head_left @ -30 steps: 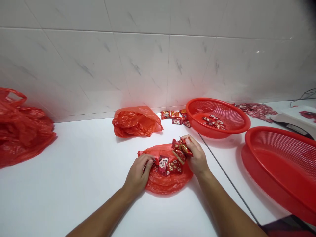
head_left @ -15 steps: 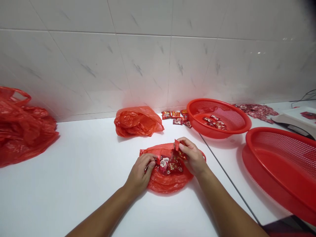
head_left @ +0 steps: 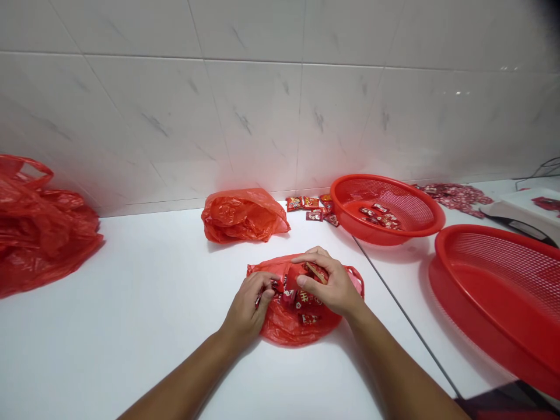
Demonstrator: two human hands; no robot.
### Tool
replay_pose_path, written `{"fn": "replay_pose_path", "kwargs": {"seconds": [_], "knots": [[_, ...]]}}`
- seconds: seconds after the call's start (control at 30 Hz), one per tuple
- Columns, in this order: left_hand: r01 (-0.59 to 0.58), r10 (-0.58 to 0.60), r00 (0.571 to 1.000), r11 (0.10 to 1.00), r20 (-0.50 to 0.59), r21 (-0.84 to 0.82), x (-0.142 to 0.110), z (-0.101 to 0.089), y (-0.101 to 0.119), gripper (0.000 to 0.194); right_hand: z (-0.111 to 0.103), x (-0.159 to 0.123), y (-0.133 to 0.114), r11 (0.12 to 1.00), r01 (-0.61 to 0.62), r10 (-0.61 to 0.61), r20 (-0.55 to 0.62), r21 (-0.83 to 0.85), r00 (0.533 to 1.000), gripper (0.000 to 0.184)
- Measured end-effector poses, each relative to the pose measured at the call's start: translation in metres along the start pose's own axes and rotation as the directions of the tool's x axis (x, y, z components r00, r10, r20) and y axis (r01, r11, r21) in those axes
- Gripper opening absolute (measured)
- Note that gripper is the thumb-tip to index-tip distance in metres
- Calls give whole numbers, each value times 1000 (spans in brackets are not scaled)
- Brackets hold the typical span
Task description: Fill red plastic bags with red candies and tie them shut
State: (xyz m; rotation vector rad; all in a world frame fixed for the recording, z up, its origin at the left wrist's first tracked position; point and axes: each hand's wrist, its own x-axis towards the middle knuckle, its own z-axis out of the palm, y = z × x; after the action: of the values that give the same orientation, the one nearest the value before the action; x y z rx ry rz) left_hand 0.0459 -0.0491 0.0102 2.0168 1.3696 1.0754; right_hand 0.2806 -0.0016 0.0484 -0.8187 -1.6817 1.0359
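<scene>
A thin red plastic bag (head_left: pixel 301 332) lies spread in front of me. Several small red snack packets (head_left: pixel 308 300) with white and gold lettering rest on or in it. My left hand (head_left: pixel 250 302) is closed at the bag's left side, with bits of small shiny wrappers showing between its fingers; how many it holds is hidden. Over the right part of the bag, my right hand (head_left: pixel 332 283) is curled around a red packet (head_left: pixel 317 272) with a gold-toned edge. Its thumb and fingers point left, towards my other hand.
A crumpled red bag (head_left: pixel 245 216) lies behind, near loose packets (head_left: pixel 311 203) by the wall. To the right stand a round red basket (head_left: pixel 387 233) holding packets and a larger red basket (head_left: pixel 494 326). Another red bag (head_left: pixel 48 233) is at left; red packets (head_left: pixel 459 197) are heaped at far right.
My right hand has moved left and turned over the bag's middle, its packet tilting with it. A small packet now shows lower on the bag. My left hand has barely moved.
</scene>
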Motion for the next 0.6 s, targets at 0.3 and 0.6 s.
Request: {"fn": "replay_pose_path", "kwargs": {"seconds": [0.3,0.6], "knots": [[-47,50,996,998,73,-47,-11,-3,1,14,-4,-1,2,994,22,-11,-102,107,995,27],[-71,76,997,961,-7,268,-4,2,6,59,7,-3,-2,966,189,-201,-57,-178,978,29]]}}
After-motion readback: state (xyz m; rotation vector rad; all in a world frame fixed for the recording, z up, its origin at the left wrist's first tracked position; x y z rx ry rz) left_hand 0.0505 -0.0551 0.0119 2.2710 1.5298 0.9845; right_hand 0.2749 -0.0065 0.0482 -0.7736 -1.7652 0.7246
